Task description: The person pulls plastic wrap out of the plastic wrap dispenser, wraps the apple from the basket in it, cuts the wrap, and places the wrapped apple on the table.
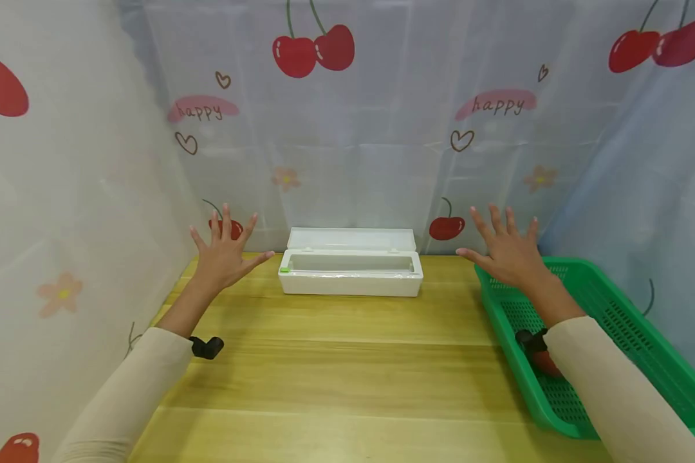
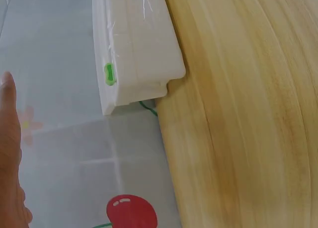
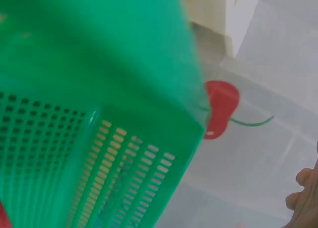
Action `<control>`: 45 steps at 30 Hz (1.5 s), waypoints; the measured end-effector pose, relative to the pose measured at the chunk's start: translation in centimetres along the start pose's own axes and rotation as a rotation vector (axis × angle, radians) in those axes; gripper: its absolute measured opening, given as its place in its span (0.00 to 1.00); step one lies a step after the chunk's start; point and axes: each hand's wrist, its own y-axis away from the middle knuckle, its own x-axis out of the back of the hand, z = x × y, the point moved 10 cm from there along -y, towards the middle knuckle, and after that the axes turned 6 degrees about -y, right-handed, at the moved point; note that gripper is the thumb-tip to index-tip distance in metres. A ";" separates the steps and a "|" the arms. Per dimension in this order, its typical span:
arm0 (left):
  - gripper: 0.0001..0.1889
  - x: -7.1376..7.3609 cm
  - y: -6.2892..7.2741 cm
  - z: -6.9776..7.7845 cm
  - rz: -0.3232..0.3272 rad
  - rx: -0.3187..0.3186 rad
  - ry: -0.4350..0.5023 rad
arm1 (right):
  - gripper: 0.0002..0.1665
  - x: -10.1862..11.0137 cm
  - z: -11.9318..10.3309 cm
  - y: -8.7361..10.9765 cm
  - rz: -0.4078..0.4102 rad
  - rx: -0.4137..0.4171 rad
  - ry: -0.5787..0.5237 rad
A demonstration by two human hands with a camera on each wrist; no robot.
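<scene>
Both hands are raised with fingers spread, holding nothing. My left hand is up at the left of the white box, and part of it shows at the edge of the left wrist view. My right hand hovers over the far end of the green basket. Between the hands, at the back of the table, sits a long white box with its lid raised and a green slider at its left end. Inside the basket lies a red object, partly hidden by the right sleeve.
The wooden table has a curtain with printed cherries behind it and along both sides. A black wrist mount is on the left wrist, and another dark one is on the right. The basket runs along the table's right side.
</scene>
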 end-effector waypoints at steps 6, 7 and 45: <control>0.50 0.3 0.7 0.8 0.065 -0.025 0.051 | 0.54 0.7 -1.5 0.7 -0.019 -0.019 -0.232; 0.50 0.4 0.9 0.9 0.078 -0.029 0.063 | 0.53 0.9 -1.9 0.7 -0.020 -0.022 -0.267; 0.25 -11.0 8.7 3.5 -0.004 0.420 1.231 | 0.21 -8.8 -6.2 4.8 0.244 -0.247 -0.924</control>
